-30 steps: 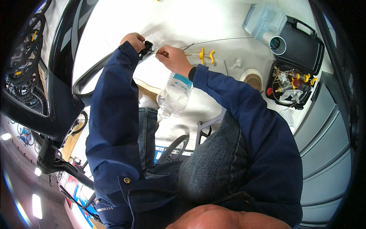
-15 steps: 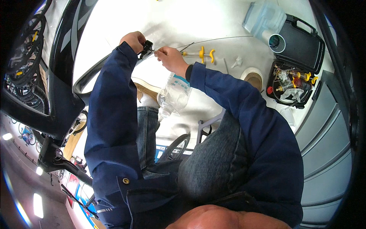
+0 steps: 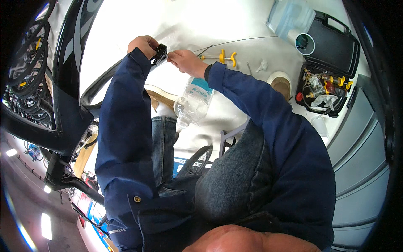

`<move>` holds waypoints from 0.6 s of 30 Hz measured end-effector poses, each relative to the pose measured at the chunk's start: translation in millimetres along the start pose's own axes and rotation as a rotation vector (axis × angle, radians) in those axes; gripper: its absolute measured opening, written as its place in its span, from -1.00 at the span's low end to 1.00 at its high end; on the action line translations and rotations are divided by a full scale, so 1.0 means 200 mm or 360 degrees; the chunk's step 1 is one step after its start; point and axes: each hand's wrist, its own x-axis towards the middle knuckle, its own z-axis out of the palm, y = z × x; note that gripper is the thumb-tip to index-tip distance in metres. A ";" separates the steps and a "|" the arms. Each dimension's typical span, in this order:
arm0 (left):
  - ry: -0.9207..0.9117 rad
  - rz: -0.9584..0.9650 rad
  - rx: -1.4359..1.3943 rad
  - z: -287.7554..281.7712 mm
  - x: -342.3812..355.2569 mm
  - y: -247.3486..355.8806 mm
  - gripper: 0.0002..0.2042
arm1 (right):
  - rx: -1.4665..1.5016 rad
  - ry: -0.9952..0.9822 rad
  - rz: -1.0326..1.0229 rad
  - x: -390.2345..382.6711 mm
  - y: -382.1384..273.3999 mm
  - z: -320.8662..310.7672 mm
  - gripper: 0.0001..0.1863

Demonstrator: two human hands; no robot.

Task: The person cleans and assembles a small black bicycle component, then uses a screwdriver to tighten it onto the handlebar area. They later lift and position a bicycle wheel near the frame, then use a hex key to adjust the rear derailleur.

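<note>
- Pinches a black part (image 3: 160,53) in the left hand (image 3: 142,47), at the far side, left of centre, with fingers closed around its left edge.
- Presses thumb and fingertips of the right hand (image 3: 187,61) together just right of the black part; cannot tell what sits between them.
- Reaches both blue sleeves (image 3: 125,134) toward the far side, with a black band (image 3: 207,72) on the right wrist.
- Has a yellow-handled tool (image 3: 222,57) lying on the white floor (image 3: 226,19), just right of the right hand.
- Shows a thin cable (image 3: 239,40) running off to the right, beyond that tool.
- Shows a white scrap (image 3: 262,66) farther right, near the right shoe (image 3: 280,85).
- Has a clear bottle (image 3: 193,103) with a blue label lying nearer than the right hand, neck toward the near side, right of the left shoe (image 3: 161,102).
- Shows an open black case (image 3: 336,48) at the far right, with syringes (image 3: 336,80) in its near half and a pale blue bin (image 3: 285,17) beside the lid.
- Shows a black frame (image 3: 69,75) at the left and a grey cabinet (image 3: 357,147) at the right.
</note>
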 end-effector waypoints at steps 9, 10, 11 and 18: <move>0.0055 0.0092 0.0120 0.01 0.02 -0.01 -0.68 | -0.0179 0.0158 -0.0214 0.06 0.08 0.01 -0.65; 0.0034 0.0127 0.0122 0.02 0.02 -0.02 -0.68 | -0.0252 0.0239 -0.0276 0.06 0.08 -0.01 -0.63; 0.0025 0.0162 0.0108 0.02 0.02 -0.02 -0.67 | -0.0332 0.0326 -0.0286 0.06 0.09 -0.02 -0.62; 0.0088 0.0451 0.0257 0.01 -0.03 0.01 -0.71 | -0.0849 0.0523 -0.0681 -0.12 0.07 -0.10 -0.71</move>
